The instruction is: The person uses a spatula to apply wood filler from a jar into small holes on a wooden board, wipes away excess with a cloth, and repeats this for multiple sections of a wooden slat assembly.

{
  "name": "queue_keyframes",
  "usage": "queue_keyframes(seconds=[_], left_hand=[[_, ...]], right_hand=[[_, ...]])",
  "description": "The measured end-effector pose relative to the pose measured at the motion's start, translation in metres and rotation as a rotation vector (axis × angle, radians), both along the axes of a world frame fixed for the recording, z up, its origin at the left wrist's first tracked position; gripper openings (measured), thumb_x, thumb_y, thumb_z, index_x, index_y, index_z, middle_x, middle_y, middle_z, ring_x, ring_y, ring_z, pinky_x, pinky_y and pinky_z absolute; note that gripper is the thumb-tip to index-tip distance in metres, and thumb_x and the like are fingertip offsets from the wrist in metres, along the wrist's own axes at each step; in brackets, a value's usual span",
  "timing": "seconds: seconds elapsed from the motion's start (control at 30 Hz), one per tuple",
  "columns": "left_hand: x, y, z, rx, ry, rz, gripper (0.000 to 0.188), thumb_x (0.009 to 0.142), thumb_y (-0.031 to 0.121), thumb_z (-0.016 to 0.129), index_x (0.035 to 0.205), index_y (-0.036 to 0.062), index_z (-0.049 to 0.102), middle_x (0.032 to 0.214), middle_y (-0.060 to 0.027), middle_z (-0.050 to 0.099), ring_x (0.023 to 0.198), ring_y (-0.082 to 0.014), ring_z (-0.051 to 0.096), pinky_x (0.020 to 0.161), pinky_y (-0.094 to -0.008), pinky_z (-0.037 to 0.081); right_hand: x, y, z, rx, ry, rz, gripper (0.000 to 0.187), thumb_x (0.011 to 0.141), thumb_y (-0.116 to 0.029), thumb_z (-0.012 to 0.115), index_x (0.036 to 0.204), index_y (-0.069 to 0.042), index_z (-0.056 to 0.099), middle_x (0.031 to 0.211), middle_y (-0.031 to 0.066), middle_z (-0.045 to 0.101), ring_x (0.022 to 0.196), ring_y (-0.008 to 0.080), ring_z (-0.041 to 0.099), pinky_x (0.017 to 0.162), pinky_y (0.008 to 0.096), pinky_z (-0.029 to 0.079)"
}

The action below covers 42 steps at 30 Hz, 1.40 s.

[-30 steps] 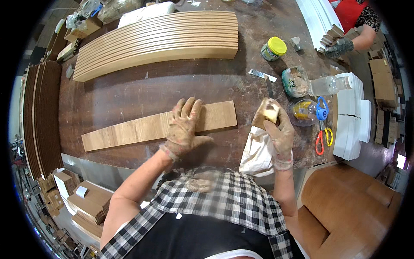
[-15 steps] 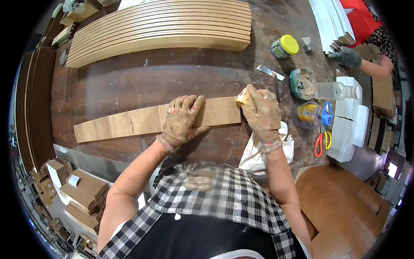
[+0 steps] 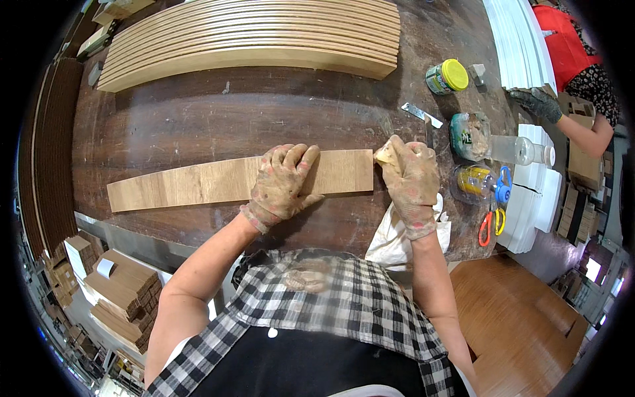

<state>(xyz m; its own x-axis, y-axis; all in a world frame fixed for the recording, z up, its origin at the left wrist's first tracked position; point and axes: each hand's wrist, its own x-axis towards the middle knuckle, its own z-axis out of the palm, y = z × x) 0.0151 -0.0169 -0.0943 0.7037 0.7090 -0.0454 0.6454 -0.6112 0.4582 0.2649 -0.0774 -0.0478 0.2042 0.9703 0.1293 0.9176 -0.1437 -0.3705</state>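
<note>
A long light-brown wooden board (image 3: 192,185) lies across the dark table. My left hand (image 3: 283,182), in a stained work glove, presses on it right of its middle, fingers over the top face and thumb toward the near edge. At the board's right end is my right hand (image 3: 411,178), gloved too, its fingers closed on a crumpled yellowish cloth (image 3: 387,156). That cloth is against or very close to the end face; the palm hides much of it. Below the right wrist a white cloth (image 3: 390,239) lies at the table's near edge.
Stacked wooden boards (image 3: 251,56) fill the far side of the table. To the right stand a yellow-lidded jar (image 3: 448,76), a metal blade (image 3: 422,115), a clear bottle (image 3: 516,150), a jug with a blue cap (image 3: 475,182) and scissors (image 3: 492,225). A co-worker's gloved hand (image 3: 539,104) touches white panels.
My right hand has shifted slightly nearer me and to the right, with the cloth now lower on the board's end. My left hand keeps its place on the board. The view has shifted a little.
</note>
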Motion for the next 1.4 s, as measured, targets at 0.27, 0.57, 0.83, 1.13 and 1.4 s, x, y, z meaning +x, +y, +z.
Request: queue_keyframes(seconds=[0.27,0.57,0.83,1.13,1.4], left_hand=[[0.001,0.000,0.001,0.000,-0.028,0.006,0.092,0.066,0.039,0.088,0.142,0.0106,0.044,0.134,-0.0121,0.049,0.125,-0.0349,0.046,0.107,-0.0522,0.037],[0.001,-0.001,0.000,0.007,-0.025,0.001,0.092,0.067,0.040,0.087,0.142,0.0094,0.044,0.134,-0.0130,0.049,0.125,-0.0351,0.046,0.107,-0.0523,0.037],[0.002,-0.003,-0.003,0.006,-0.005,0.012,0.092,0.067,0.038,0.087,0.143,0.0099,0.044,0.135,-0.0129,0.048,0.128,-0.0354,0.044,0.109,-0.0517,0.035],[0.008,-0.003,0.001,0.013,0.029,0.011,0.092,0.065,0.034,0.088,0.143,0.0095,0.045,0.135,-0.0122,0.049,0.126,-0.0352,0.045,0.109,-0.0509,0.035],[0.011,0.000,0.002,0.042,0.043,-0.021,0.089,0.065,0.039,0.087,0.140,0.0088,0.047,0.132,-0.0116,0.052,0.125,-0.0352,0.048,0.107,-0.0496,0.037]], right_hand=[[-0.005,0.009,-0.004,0.032,0.041,0.028,0.040,0.078,-0.014,0.072,0.118,-0.008,0.070,0.101,0.0113,0.064,0.098,0.0327,0.059,0.085,0.0419,0.048],[0.000,0.009,-0.008,0.046,-0.013,0.014,0.042,0.077,-0.015,0.073,0.118,-0.008,0.070,0.103,0.0113,0.065,0.097,0.0322,0.060,0.084,0.0422,0.051],[0.008,-0.004,-0.012,0.059,0.015,0.011,0.040,0.079,-0.017,0.073,0.118,-0.010,0.069,0.105,0.0117,0.063,0.099,0.0319,0.059,0.085,0.0421,0.050],[0.033,-0.019,-0.002,0.181,-0.106,-0.109,0.051,0.080,-0.018,0.073,0.129,-0.010,0.061,0.108,0.0139,0.061,0.101,0.0333,0.058,0.085,0.0434,0.049],[0.099,-0.024,0.046,0.501,-0.042,-0.326,0.059,0.084,-0.007,0.072,0.139,-0.003,0.051,0.116,0.0231,0.063,0.105,0.0380,0.062,0.092,0.0445,0.049]])
